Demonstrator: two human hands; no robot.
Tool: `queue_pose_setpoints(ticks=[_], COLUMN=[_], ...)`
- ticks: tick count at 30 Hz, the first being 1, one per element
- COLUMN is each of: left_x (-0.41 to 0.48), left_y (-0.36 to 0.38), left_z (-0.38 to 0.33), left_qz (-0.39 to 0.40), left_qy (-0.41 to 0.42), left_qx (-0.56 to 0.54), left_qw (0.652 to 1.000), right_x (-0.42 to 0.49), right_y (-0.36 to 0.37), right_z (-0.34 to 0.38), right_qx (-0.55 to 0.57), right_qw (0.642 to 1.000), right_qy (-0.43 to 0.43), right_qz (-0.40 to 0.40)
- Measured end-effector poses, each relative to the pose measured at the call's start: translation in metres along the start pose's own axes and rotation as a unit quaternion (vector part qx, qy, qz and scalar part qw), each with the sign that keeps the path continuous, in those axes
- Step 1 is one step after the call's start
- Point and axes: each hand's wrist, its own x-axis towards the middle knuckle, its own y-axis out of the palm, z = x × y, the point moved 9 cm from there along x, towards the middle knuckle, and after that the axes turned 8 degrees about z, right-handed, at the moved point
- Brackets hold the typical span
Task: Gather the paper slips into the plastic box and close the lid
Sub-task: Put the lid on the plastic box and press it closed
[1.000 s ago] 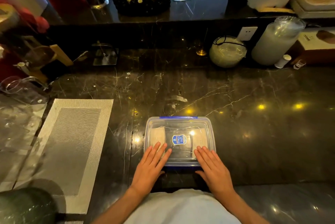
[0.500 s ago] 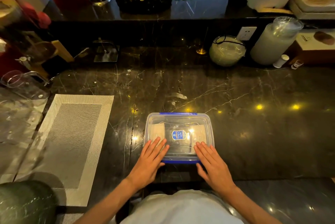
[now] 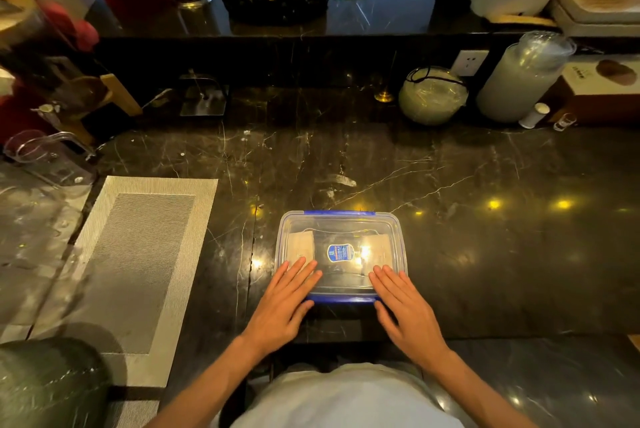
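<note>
A clear plastic box with blue clasps sits on the dark marble counter near its front edge. Its transparent lid with a blue sticker lies on top. Pale paper slips show through the lid at the box's left and right sides. My left hand lies flat with fingers stretched over the lid's near left corner. My right hand lies flat the same way over the near right corner. Neither hand grips anything.
A grey woven placemat lies to the left. A clear pitcher stands at far left. A round glass jar, a tall white container and a cardboard box line the back right.
The view has shifted slightly, so box and hands sit a little higher in frame. Both hands stay flat on the lid's near corners.
</note>
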Motion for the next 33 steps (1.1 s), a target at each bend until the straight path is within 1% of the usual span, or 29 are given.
queue_pose_setpoints(ticks=[2,3,4,5,6,7,8,9,10,12,16,17,19,21,22,23,24,26,27,28,29,30,33], left_x=[-0.003,-0.006,-0.011,-0.018,-0.024,-0.026,-0.024,-0.019,-0.015,-0.012,-0.02,-0.022,-0.023,-0.021,-0.021,-0.02,-0.019,-0.014,-0.011,-0.007,-0.004,-0.002,0.005], left_y=[-0.008,-0.011,-0.014,-0.014,-0.009,-0.001,0.005,0.006,0.006,0.004,0.008,0.008,0.008,0.008,0.007,0.005,0.0,-0.011,-0.014,-0.013,-0.009,-0.004,0.012], left_z=[0.005,0.013,0.025,0.039,0.05,0.056,0.057,0.054,0.052,0.05,0.066,0.069,0.069,0.065,0.062,0.058,0.053,0.039,0.029,0.019,0.011,0.004,0.001], left_qz=[-0.028,-0.058,-0.095,-0.128,-0.149,-0.153,-0.149,-0.142,-0.132,-0.123,-0.129,-0.129,-0.121,-0.102,-0.094,-0.092,-0.091,-0.084,-0.074,-0.054,-0.03,-0.006,0.057], left_qy=[-0.036,-0.08,-0.142,-0.212,-0.274,-0.312,-0.323,-0.313,-0.297,-0.283,-0.324,-0.331,-0.333,-0.331,-0.328,-0.321,-0.307,-0.264,-0.237,-0.214,-0.198,-0.191,-0.207], left_qx=[-0.06,-0.119,-0.202,-0.307,-0.418,-0.516,-0.587,-0.625,-0.643,-0.652,-0.643,-0.638,-0.624,-0.6,-0.579,-0.544,-0.483,-0.288,-0.185,-0.1,-0.035,0.017,0.111], left_qw=[0.997,0.988,0.964,0.919,0.853,0.783,0.727,0.701,0.694,0.693,0.681,0.683,0.696,0.721,0.74,0.77,0.815,0.917,0.951,0.97,0.979,0.981,0.97], right_x=[-0.001,-0.003,-0.006,-0.011,-0.015,-0.015,-0.013,-0.008,-0.003,0.004,0.011,0.011,0.011,0.01,0.007,0.005,0.004,0.006,0.008,0.01,0.012,0.014,0.023], right_y=[-0.004,-0.007,-0.009,-0.008,-0.005,0.002,0.008,0.01,0.009,0.004,0.002,0.005,0.008,0.008,0.008,0.005,0.001,-0.005,-0.006,-0.005,-0.002,0.002,0.014], right_z=[-0.006,-0.014,-0.027,-0.04,-0.048,-0.051,-0.048,-0.044,-0.041,-0.034,-0.031,-0.032,-0.035,-0.039,-0.043,-0.045,-0.045,-0.038,-0.029,-0.019,-0.009,-0.001,0.013], right_qx=[0.084,0.139,0.208,0.292,0.381,0.468,0.543,0.587,0.601,0.604,0.61,0.607,0.588,0.556,0.533,0.498,0.448,0.296,0.203,0.117,0.048,0.001,-0.048], right_qw=[0.996,0.988,0.97,0.936,0.887,0.831,0.778,0.746,0.737,0.739,0.733,0.733,0.747,0.772,0.786,0.809,0.841,0.92,0.953,0.974,0.983,0.984,0.978], right_qy=[0.027,0.063,0.12,0.192,0.256,0.297,0.313,0.312,0.306,0.295,0.299,0.305,0.309,0.308,0.312,0.313,0.304,0.256,0.221,0.185,0.156,0.137,0.121], right_qz=[-0.005,-0.021,-0.038,-0.05,-0.054,-0.05,-0.042,-0.04,-0.039,-0.043,-0.035,-0.028,-0.011,-0.003,-0.005,-0.008,-0.006,0.023,0.044,0.065,0.088,0.112,0.164])
